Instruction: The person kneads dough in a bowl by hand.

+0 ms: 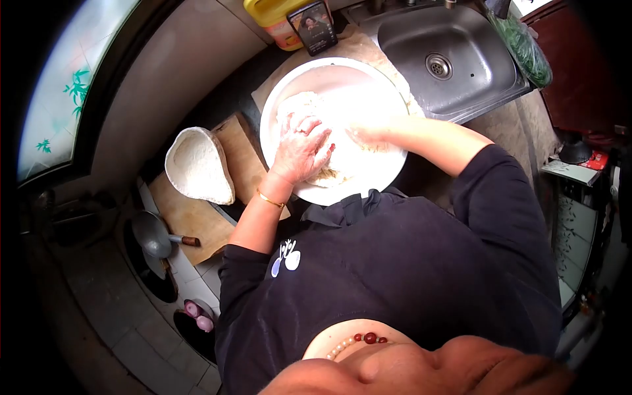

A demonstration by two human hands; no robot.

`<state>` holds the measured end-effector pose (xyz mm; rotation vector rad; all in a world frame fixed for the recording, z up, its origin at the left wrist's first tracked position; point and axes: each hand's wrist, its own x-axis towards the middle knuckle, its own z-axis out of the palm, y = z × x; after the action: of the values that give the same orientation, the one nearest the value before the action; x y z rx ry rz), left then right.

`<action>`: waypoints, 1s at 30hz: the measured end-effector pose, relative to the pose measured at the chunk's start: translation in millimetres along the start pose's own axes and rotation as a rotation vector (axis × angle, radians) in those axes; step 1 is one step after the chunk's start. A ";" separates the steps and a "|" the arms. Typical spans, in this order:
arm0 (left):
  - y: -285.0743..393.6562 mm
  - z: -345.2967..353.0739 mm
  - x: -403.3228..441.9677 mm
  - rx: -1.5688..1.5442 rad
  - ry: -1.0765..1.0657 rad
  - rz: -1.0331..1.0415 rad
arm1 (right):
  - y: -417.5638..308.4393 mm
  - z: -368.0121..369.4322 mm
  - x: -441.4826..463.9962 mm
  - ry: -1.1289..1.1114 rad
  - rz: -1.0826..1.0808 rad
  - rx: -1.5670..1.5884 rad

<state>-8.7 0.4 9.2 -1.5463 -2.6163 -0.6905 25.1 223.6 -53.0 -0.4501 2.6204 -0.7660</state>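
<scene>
A large white basin [268, 125] holds pale flour and lumpy dough [329, 176], partly washed out by glare. My left hand [304, 148], dusted with flour and wearing a gold bracelet at the wrist, is inside the basin with its fingers bent into the dough. My right hand [368, 133] reaches into the basin from the right, touching the floury mass. Bright light and flour hide its fingertips, so its grip does not show.
Left of the basin, a scoop-shaped vessel of flour [197, 166] stands by a wooden board [187, 214]. A ladle [155, 236] and onions [199, 316] lie lower left. Behind are a phone [313, 29] and yellow jug [270, 12]. A steel sink [454, 43] is at right.
</scene>
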 end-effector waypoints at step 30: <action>-2.1 6.1 -4.5 -0.002 0.014 -0.063 | 41.7 37.0 6.3 -0.326 0.134 0.071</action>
<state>-6.9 -1.8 1.8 -1.4600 -2.6652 -0.7058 27.4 237.9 -107.2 -0.3431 2.2877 -0.6762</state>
